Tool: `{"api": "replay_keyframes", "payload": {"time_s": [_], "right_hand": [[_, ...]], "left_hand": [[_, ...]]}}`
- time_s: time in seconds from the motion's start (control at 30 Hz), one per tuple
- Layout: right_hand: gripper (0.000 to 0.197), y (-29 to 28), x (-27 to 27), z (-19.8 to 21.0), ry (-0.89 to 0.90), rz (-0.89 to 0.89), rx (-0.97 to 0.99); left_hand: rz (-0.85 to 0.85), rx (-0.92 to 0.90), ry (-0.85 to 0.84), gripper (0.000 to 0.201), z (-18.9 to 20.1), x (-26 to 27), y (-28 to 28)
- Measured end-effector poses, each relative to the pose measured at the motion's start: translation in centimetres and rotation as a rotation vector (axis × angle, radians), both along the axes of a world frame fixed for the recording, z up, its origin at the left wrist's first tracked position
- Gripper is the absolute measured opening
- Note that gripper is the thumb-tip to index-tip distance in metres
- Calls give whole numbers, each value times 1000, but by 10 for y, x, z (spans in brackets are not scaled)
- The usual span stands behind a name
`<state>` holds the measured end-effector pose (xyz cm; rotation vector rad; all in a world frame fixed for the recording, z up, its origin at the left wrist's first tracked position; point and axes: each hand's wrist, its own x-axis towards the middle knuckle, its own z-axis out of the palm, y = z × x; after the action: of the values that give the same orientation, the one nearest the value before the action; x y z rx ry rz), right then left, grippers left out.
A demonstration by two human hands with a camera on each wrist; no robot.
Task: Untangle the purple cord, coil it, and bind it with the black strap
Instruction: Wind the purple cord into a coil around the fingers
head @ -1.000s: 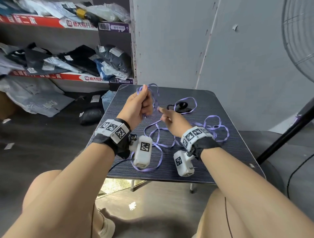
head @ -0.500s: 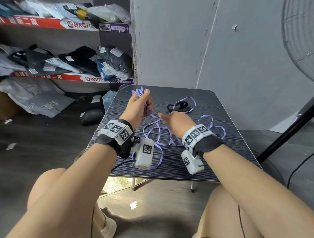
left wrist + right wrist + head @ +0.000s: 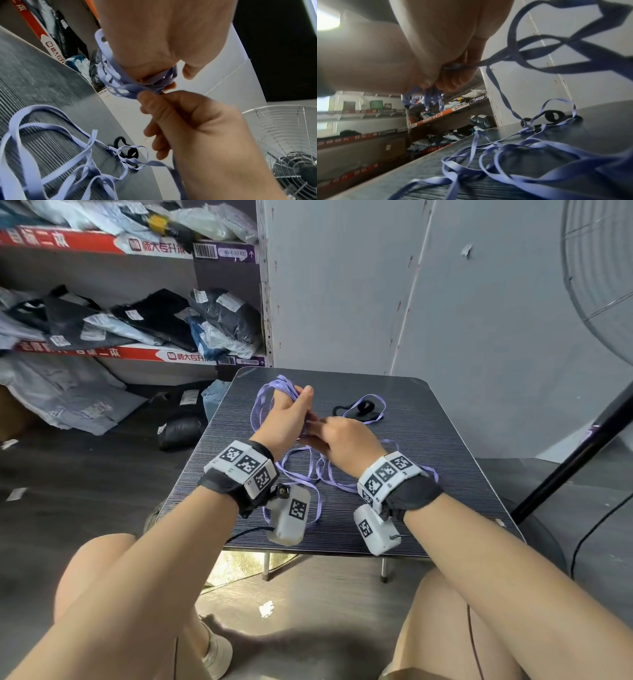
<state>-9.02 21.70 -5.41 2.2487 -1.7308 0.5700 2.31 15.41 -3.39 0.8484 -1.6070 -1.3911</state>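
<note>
A flat purple cord [image 3: 310,474] lies in loose tangled loops on the dark striped table [image 3: 445,474]. My left hand [image 3: 291,419] is raised over the table with several turns of the cord [image 3: 109,75] wound round its fingers. My right hand [image 3: 337,440] is close beside it and pinches the cord [image 3: 150,93] between thumb and forefinger right at the left hand's fingers. In the right wrist view a strand [image 3: 505,59] runs out from under the right hand's fingers. The black strap [image 3: 364,409] lies at the table's far side, with a purple loop over it.
Shelves [image 3: 137,350] with bagged clothes stand at the left, and more bags lie on the floor. A grey wall is behind the table. A fan [image 3: 603,285] on a black pole [image 3: 565,470] stands at the right. My knees are below the table's near edge.
My right hand has moved left and up to meet the left hand, bringing cord with it. More turns sit round the left hand, and the loose loops on the table have shrunk.
</note>
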Motion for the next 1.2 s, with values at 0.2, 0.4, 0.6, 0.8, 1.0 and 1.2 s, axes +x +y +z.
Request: {"api": "replay_keyframes", "payload": {"time_s": [0.2, 0.4, 0.6, 0.8, 1.0, 1.2], "right_hand": [[28, 3, 4, 14, -24, -268, 161], [21, 7, 4, 14, -194, -256, 310], [40, 20, -19, 6, -249, -219, 424], [34, 26, -62, -7, -126, -481, 202], [68, 29, -67, -12, -124, -611, 192], [32, 39, -5, -14, -110, -263, 57]], "left_hand": [[-36, -130, -275, 31, -8, 1, 4], [-51, -145, -526, 41, -12, 2, 9], [-126, -291, -585, 55, -15, 23, 3], [-176, -179, -706, 54, -17, 40, 1], [-19, -209, -695, 46, -26, 51, -3], [69, -146, -633, 34, -28, 56, 0]]}}
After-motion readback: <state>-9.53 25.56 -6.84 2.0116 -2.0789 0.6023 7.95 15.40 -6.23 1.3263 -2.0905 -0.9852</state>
